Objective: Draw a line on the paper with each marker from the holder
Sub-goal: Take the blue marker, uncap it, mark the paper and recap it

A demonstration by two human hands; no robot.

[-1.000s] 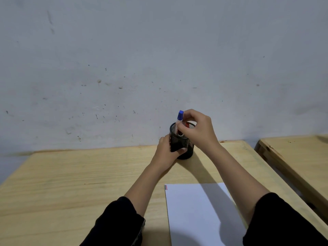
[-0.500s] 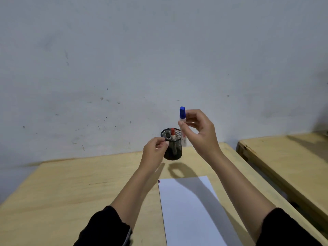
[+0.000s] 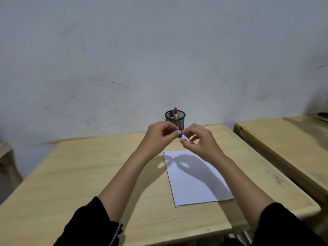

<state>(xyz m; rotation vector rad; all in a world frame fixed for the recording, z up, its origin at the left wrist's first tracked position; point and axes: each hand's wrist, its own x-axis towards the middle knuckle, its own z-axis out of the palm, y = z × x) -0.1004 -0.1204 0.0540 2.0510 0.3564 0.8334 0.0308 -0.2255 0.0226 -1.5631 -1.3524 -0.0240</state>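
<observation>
Both hands meet above the far edge of the white paper (image 3: 193, 180), holding a blue-capped white marker (image 3: 182, 137) level between them. My right hand (image 3: 198, 141) grips the marker's white body. My left hand (image 3: 158, 137) pinches its blue cap end. Behind the hands, a black mesh holder (image 3: 177, 119) stands near the table's back edge with a red-capped marker (image 3: 175, 111) and a black-capped marker (image 3: 171, 114) upright in it. The paper has short marks at its top left corner.
The wooden table (image 3: 88, 174) stands against a scuffed grey wall. A second wooden table (image 3: 284, 139) sits to the right across a narrow gap. Part of a wooden piece of furniture (image 3: 7, 157) shows at the far left.
My right hand lifted the blue marker out of the holder and brought it down toward me. My left hand let go of the holder and took the marker's cap end.
</observation>
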